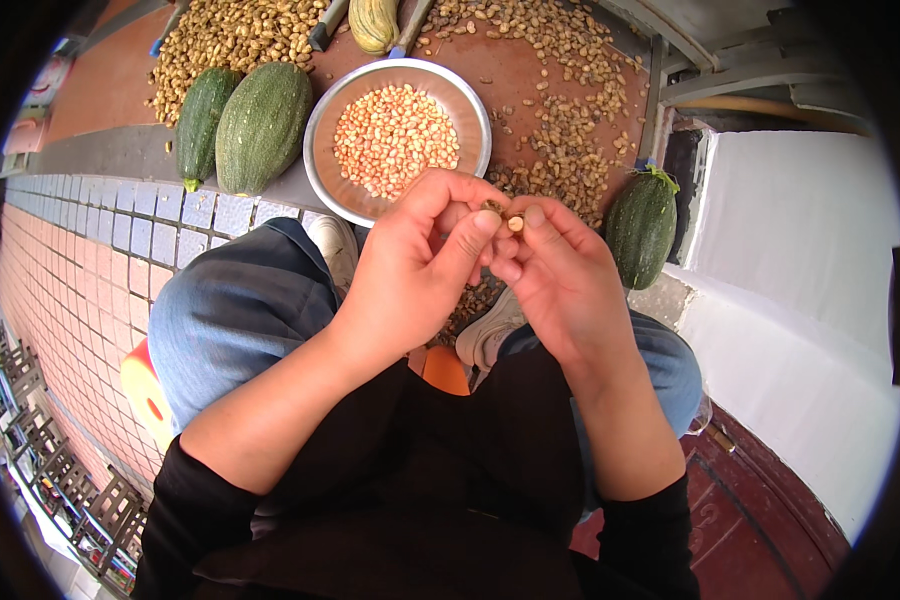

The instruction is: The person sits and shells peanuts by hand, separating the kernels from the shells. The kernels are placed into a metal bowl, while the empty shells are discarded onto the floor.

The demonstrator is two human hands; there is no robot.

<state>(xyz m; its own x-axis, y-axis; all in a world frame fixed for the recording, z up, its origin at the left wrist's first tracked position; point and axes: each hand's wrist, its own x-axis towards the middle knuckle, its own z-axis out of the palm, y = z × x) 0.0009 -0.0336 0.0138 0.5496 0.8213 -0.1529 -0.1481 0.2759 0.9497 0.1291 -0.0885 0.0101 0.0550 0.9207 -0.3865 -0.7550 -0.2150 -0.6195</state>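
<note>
My left hand (427, 262) pinches a brown peanut shell (493, 205) between thumb and fingers. Close against it, my right hand (559, 262) holds a piece of peanut (516, 223) with a pale round face under the thumb. Both hands are above my lap, at the near right rim of a steel bowl (317, 176). Shelled peanut kernels (394, 139) cover the bowl's bottom. Unshelled peanuts (577, 150) lie scattered on the reddish floor right of the bowl, and a denser pile of peanuts (232, 45) is at the upper left.
Two green squashes (264, 127) (201, 124) lie left of the bowl. Another green squash (641, 229) is at the right, beside a white wall (795, 225). A yellowish squash (373, 22) lies behind the bowl. Dark shells lie between my shoes (491, 330). An orange stool (146, 382) shows under me.
</note>
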